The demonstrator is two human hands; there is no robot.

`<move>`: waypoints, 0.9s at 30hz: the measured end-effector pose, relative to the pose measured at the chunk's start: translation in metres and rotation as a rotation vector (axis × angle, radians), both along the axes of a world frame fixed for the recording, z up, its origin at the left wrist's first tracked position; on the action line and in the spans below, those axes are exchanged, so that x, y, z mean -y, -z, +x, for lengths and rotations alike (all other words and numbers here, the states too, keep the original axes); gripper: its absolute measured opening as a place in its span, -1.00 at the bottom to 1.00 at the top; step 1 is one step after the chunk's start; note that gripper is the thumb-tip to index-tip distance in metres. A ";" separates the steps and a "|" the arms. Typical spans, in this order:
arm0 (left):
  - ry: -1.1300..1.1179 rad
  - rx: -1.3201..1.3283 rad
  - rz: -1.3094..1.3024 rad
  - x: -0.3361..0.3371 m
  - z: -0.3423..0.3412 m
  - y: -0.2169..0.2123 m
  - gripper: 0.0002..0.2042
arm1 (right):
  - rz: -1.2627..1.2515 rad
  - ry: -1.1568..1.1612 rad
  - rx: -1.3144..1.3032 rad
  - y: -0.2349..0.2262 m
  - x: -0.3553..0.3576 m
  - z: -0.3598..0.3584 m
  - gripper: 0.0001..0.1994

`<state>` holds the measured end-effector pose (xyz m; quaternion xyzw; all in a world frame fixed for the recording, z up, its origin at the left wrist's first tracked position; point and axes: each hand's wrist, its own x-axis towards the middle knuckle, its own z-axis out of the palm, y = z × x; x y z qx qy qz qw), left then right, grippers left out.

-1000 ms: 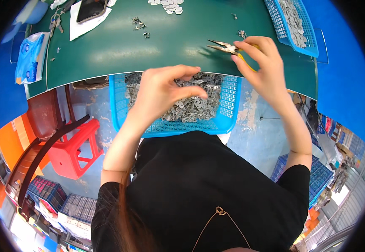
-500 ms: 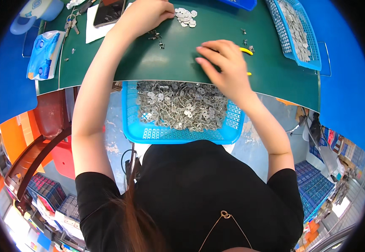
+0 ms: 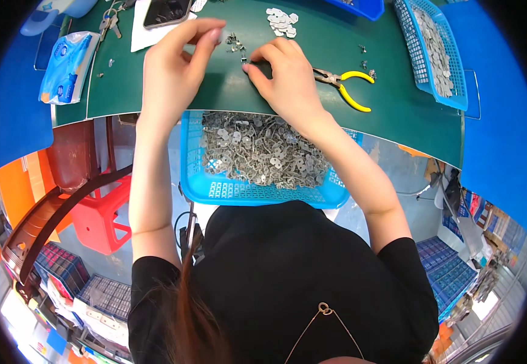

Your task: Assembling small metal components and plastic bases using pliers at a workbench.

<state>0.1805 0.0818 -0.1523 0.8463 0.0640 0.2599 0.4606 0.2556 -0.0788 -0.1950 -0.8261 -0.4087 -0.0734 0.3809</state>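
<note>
My left hand (image 3: 175,76) is raised over the green table (image 3: 227,91), thumb and forefinger pinched together; whatever sits between them is too small to make out. Lower and to the right, my right hand (image 3: 291,76) closes thumb and forefinger at a small dark metal part (image 3: 244,59). Just beyond lies a little cluster of similar metal parts (image 3: 233,41). Farther back is a loose pile of flat silvery plates (image 3: 282,23). Beside my right hand, pliers (image 3: 339,79) with yellow handles rest on the table.
A blue basket (image 3: 263,195) full of metal pieces is between me and the table edge. Another blue basket (image 3: 421,54) of flat plates stands at right. Left are a tissue pack (image 3: 66,68), keys (image 3: 110,23) and a phone (image 3: 166,12). A red stool (image 3: 102,221) stands below.
My left hand has drawn back from the pile of flat plates toward me. My right hand has moved left to the small metal parts, uncovering the pliers.
</note>
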 end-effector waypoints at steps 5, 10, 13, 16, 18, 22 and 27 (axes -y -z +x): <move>-0.052 -0.100 -0.428 0.016 -0.033 0.007 -0.85 | -0.020 -0.025 -0.069 -0.002 0.004 0.005 -0.85; -0.075 -0.064 -0.693 0.031 -0.041 0.022 -0.81 | 0.072 -0.025 -0.258 -0.009 0.013 0.005 -0.84; -0.049 -0.076 -0.803 0.047 -0.035 0.024 -0.78 | 0.185 0.019 -0.505 -0.013 0.021 0.003 -0.87; -0.035 -0.044 -0.881 0.060 -0.030 0.027 -0.80 | 0.302 0.030 -0.765 -0.024 0.032 0.001 -0.91; -0.024 -0.038 -0.903 0.068 -0.026 0.027 -0.81 | 0.527 0.009 -0.882 -0.028 0.039 -0.001 -0.89; 0.013 -0.079 -0.974 0.085 -0.018 0.021 -0.78 | 0.592 0.029 -0.842 -0.044 0.052 -0.014 -0.86; 0.037 -0.046 -0.955 0.103 -0.014 0.015 -0.78 | 0.587 0.100 -0.643 -0.038 0.060 -0.022 -0.84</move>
